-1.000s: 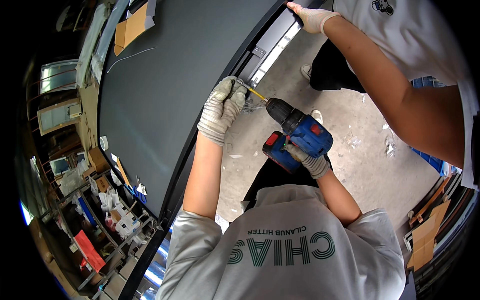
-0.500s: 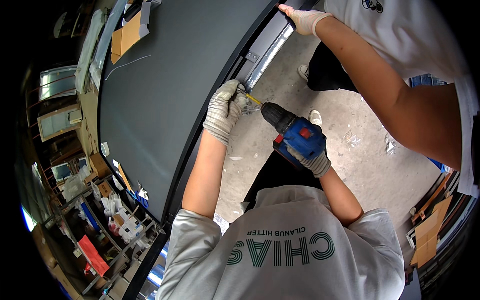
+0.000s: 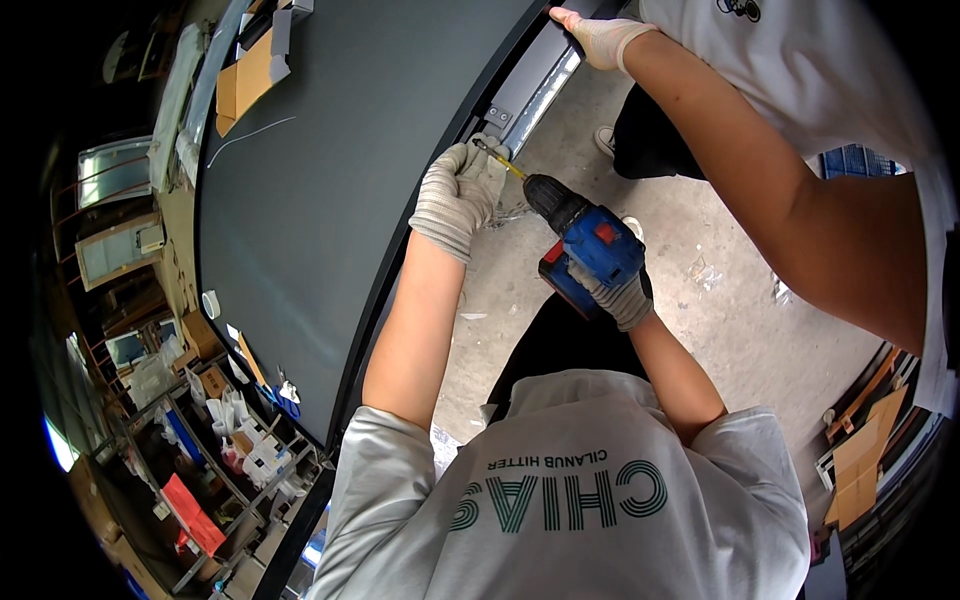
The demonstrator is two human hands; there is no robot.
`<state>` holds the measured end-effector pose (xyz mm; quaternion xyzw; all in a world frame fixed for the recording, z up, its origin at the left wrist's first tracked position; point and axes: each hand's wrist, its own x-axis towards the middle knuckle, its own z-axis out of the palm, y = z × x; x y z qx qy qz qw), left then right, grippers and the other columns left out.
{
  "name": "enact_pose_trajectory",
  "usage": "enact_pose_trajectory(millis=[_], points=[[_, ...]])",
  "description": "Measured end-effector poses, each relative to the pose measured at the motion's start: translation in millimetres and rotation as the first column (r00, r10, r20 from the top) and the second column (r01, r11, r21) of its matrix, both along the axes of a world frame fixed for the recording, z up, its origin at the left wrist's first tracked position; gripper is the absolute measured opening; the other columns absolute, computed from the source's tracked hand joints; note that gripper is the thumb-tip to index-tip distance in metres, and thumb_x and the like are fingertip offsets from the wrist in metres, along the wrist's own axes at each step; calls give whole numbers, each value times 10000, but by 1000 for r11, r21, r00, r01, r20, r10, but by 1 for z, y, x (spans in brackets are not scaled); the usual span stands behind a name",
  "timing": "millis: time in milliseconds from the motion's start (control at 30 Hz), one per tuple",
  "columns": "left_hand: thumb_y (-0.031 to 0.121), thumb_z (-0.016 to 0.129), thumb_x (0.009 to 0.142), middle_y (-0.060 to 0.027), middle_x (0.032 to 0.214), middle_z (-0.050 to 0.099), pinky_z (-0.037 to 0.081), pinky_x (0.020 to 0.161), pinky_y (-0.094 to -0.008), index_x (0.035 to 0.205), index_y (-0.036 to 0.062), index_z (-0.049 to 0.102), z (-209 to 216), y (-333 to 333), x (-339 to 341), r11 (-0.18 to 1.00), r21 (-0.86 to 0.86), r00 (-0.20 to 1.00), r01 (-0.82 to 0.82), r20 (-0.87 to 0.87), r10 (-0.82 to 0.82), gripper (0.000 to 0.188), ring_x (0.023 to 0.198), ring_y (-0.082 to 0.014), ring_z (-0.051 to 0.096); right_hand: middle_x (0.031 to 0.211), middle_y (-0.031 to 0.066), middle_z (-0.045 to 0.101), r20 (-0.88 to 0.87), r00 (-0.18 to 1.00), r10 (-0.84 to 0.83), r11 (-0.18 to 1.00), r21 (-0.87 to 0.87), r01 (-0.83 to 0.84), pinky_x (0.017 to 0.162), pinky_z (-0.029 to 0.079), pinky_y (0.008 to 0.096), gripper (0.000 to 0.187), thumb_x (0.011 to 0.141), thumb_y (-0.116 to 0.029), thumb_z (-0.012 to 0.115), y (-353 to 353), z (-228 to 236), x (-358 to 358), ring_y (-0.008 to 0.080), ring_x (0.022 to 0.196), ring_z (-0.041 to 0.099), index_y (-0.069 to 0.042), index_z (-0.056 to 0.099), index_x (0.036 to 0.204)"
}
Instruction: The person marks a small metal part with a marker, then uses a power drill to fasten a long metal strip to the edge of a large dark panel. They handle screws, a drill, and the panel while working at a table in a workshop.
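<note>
My right hand (image 3: 622, 298), in a knit work glove, is wrapped round the grip of a blue and black cordless drill (image 3: 598, 243). Its long yellowish bit (image 3: 508, 164) points up and left to the dark frame edge. Beside the bit's tip is my gloved left hand (image 3: 455, 198), fingers bent and drawn together at the edge; what they pinch, if anything, is too small to make out. Just beyond the fingertips, a small grey metal bracket (image 3: 497, 116) sits on the frame's silver metal strip (image 3: 543, 95).
A large dark panel (image 3: 340, 180) fills the left, with an open cardboard box (image 3: 250, 80), scissors (image 3: 285, 403) and a tape roll (image 3: 210, 304) on it. Another person's gloved hand (image 3: 600, 40) rests on the frame's far end. Cluttered shelving (image 3: 200, 460) stands left.
My left hand has shifted slightly up along the frame edge, and its fingers have turned. The drill has moved a little up and left with my right hand.
</note>
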<state>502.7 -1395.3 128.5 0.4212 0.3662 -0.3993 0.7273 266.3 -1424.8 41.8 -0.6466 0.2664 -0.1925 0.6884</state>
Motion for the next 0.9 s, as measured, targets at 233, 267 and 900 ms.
enact_pose_trajectory(millis=[233,267,900], points=[[261,325,975,-185,1071,582,563,768,-422,1140,-47,467,-5,-3,8,996,-71,992,-57,-117,49,377,947,-318,615,985,34,644,-82,996,-48,987,-160,35,851,475,324,393,700,-101,736,-6,3,13,162,903,622,-80,580,1060],[264,325,975,-186,1088,577,562,771,-424,1158,-48,460,-6,-3,7,996,-72,993,-59,-105,51,386,952,-323,614,989,36,644,-93,995,-25,986,-164,9,850,477,326,397,699,-103,738,-6,-2,14,163,906,622,-80,579,1061],[235,612,820,-154,1109,547,402,936,-424,1145,65,572,-11,59,-2,377,839,-290,-392,276,-916,369,1075,-323,466,950,48,626,48,998,-35,934,357,16,805,490,291,344,755,-130,662,-8,-9,15,159,875,603,-66,578,1082]])
